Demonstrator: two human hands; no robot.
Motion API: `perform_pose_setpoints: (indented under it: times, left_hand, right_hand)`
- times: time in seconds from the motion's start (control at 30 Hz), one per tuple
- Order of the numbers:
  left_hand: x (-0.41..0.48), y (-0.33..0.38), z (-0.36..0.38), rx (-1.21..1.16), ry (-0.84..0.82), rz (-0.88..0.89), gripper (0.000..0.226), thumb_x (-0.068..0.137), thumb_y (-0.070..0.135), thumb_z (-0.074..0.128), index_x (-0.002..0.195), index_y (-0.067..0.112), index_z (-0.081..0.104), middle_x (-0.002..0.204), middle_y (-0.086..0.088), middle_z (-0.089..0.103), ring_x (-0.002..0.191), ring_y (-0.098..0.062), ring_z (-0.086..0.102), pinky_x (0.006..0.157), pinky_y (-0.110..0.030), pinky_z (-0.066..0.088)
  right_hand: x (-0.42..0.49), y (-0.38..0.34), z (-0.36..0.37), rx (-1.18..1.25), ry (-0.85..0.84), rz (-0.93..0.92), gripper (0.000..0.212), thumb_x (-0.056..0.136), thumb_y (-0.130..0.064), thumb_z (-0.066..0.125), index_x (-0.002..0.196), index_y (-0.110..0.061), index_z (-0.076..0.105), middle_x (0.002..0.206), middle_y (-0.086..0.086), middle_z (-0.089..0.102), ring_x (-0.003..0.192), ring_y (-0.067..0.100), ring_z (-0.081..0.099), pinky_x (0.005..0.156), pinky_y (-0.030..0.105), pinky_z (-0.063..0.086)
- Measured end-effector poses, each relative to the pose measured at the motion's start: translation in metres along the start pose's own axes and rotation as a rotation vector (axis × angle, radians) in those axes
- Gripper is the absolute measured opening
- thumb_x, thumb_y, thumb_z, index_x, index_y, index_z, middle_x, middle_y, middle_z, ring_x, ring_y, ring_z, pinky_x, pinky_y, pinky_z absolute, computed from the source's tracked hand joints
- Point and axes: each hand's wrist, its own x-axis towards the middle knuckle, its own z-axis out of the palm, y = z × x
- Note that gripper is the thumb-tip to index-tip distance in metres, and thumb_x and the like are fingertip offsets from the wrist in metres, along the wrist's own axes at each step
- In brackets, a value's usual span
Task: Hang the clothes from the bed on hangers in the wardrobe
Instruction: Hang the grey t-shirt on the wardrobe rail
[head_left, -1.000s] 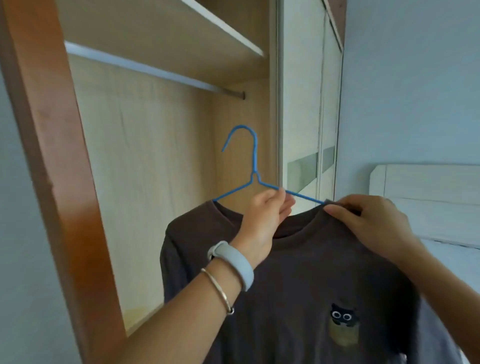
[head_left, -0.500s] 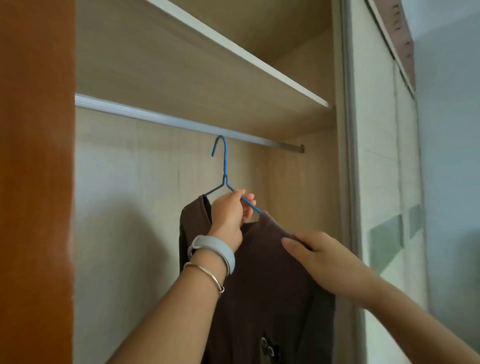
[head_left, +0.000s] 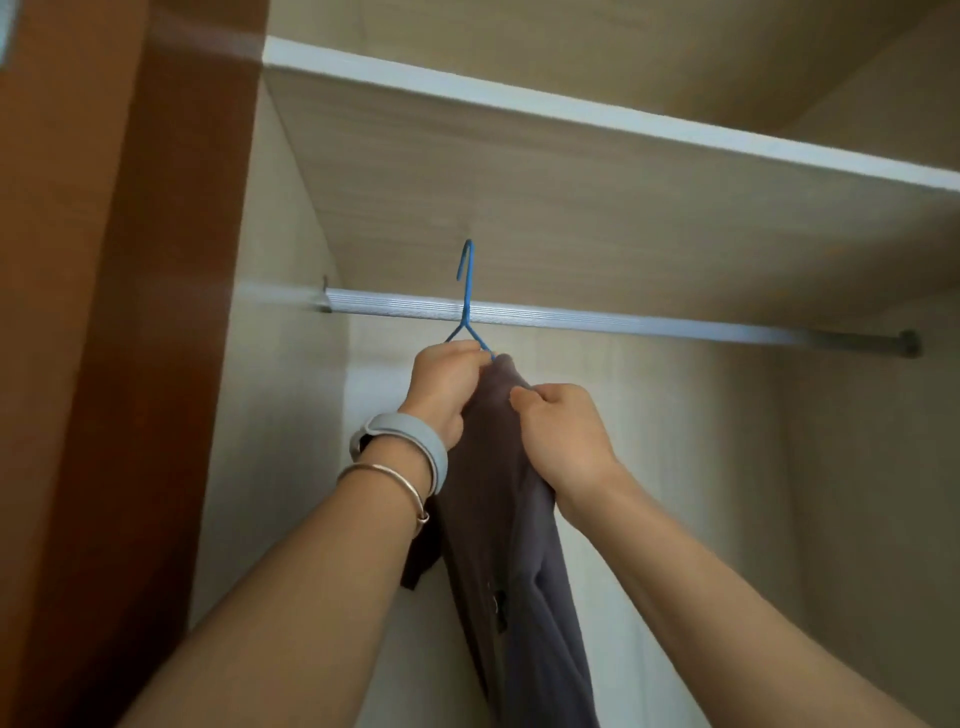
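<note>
A single camera, worn on the person's head, gives the only view. It sits below and in front of the hanging rail (head_left: 623, 323) and faces upward into the wardrobe, so the underside of the shelf (head_left: 571, 208) above the rail fills the upper frame. It is close. Both forearms enter from the bottom edge, and just under the rail, near centre, the left hand (head_left: 447, 382) grips the blue hanger (head_left: 468, 291) and the right hand (head_left: 563, 436) pinches the dark shirt (head_left: 498, 493). Left of the rail the brown side panel (head_left: 104, 364) looms large.
</note>
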Motion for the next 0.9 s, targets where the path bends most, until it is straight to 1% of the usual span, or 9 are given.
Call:
perform_pose_setpoints:
  times: [0.17,0.27,0.33,0.43,0.53,0.63,0.77,0.83,0.9]
  left_hand:
    - [0.017,-0.01,-0.02,0.04,0.078,0.013,0.022,0.08,0.001,0.051,0.062,0.012,0.059,0.076,-0.015,0.057,0.073,-0.024,0.055,0.067,-0.031,0.045]
    - [0.017,-0.019,-0.034,-0.03,0.035,-0.082,0.016,0.082,0.007,0.049,0.074,0.007,0.062,0.064,-0.008,0.053,0.043,-0.012,0.055,0.041,-0.013,0.04]
    - [0.007,-0.029,-0.039,-0.085,0.057,-0.133,0.024,0.082,0.007,0.05,0.099,-0.002,0.066,0.061,-0.007,0.052,0.034,-0.008,0.051,0.035,-0.01,0.036]
    - [-0.015,-0.047,-0.045,-0.146,0.096,-0.129,0.024,0.082,0.012,0.057,0.102,0.008,0.07,0.072,-0.009,0.063,0.06,-0.015,0.062,0.05,-0.02,0.047]
    - [-0.047,-0.064,-0.052,-0.111,0.207,-0.009,0.025,0.087,0.012,0.052,0.104,0.016,0.07,0.104,-0.013,0.069,0.095,-0.026,0.067,0.081,-0.038,0.056]
    - [-0.097,-0.067,-0.06,0.106,0.289,0.077,0.024,0.088,0.022,0.054,0.109,0.021,0.067,0.112,-0.005,0.068,0.103,-0.02,0.064,0.094,-0.041,0.051]
    - [-0.142,-0.066,-0.068,0.59,0.148,0.083,0.054,0.077,0.042,0.063,0.127,0.024,0.053,0.123,0.005,0.062,0.111,-0.009,0.059,0.099,-0.03,0.048]
    - [-0.15,-0.069,-0.071,0.749,0.098,0.075,0.058,0.078,0.04,0.065,0.131,0.025,0.046,0.125,0.007,0.06,0.107,-0.006,0.058,0.089,-0.018,0.049]
    - [-0.157,-0.078,-0.075,0.881,0.084,0.09,0.057,0.079,0.034,0.065,0.131,0.024,0.044,0.12,0.007,0.061,0.096,-0.002,0.055,0.07,-0.001,0.045]
  right_hand:
    - [0.02,-0.004,0.031,-0.004,-0.049,0.046,0.04,0.092,-0.025,0.04,0.055,-0.014,0.038,0.057,0.002,0.041,0.051,0.018,0.038,0.047,0.026,0.027]
    - [0.017,-0.001,0.043,-0.025,-0.125,0.066,0.038,0.093,-0.031,0.038,0.061,-0.012,0.042,0.061,0.002,0.044,0.055,0.019,0.042,0.047,0.026,0.029]
    - [0.012,0.002,0.047,-0.01,-0.194,0.098,0.032,0.094,-0.03,0.038,0.074,-0.008,0.05,0.068,0.003,0.048,0.059,0.019,0.046,0.048,0.026,0.031]
    - [0.002,0.005,0.047,0.045,-0.282,0.138,0.025,0.095,-0.023,0.036,0.087,-0.008,0.053,0.067,0.003,0.05,0.058,0.015,0.047,0.049,0.024,0.032]
    - [-0.001,0.001,0.044,0.041,-0.394,0.131,0.024,0.096,-0.02,0.032,0.087,-0.011,0.052,0.066,0.002,0.051,0.058,0.013,0.049,0.049,0.022,0.037]
    - [-0.001,-0.005,0.044,0.097,-0.478,0.158,0.019,0.092,-0.014,0.035,0.087,-0.011,0.053,0.074,0.006,0.057,0.062,0.016,0.055,0.053,0.023,0.044]
    - [-0.006,-0.002,0.051,0.151,-0.545,0.156,0.033,0.09,-0.018,0.042,0.12,-0.007,0.05,0.111,0.016,0.061,0.101,0.029,0.06,0.081,0.036,0.05]
    - [-0.014,0.0,0.054,0.176,-0.591,0.154,0.036,0.088,-0.02,0.047,0.122,-0.008,0.048,0.11,0.014,0.06,0.098,0.025,0.059,0.08,0.034,0.049]
    - [-0.023,0.003,0.055,0.197,-0.627,0.137,0.035,0.087,-0.021,0.051,0.119,-0.007,0.049,0.096,0.01,0.055,0.082,0.019,0.056,0.067,0.028,0.046]
